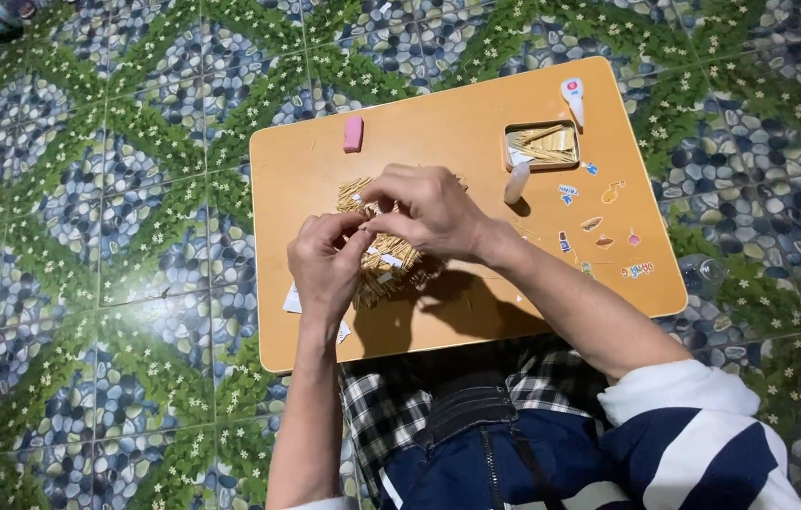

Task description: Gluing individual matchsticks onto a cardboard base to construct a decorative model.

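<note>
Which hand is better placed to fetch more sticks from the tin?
Likely right. The right hand is nearer the tin; the left hand sits on the stick model's far side.

Light is falling evenly from above, slightly from the far side of the tabletop (457,123). The hands (391,231) are casting a dark, fairly sharp shadow on the near part of the tabletop, toward the person. The small white bottle (516,182) is throwing a short shadow to its right. The orange surface is showing a soft sheen, no hard glare. The floor (89,236) around the tabletop is rendering crisply; corners are darkening a little. Edges are bending slightly, wide-lens style.
</note>
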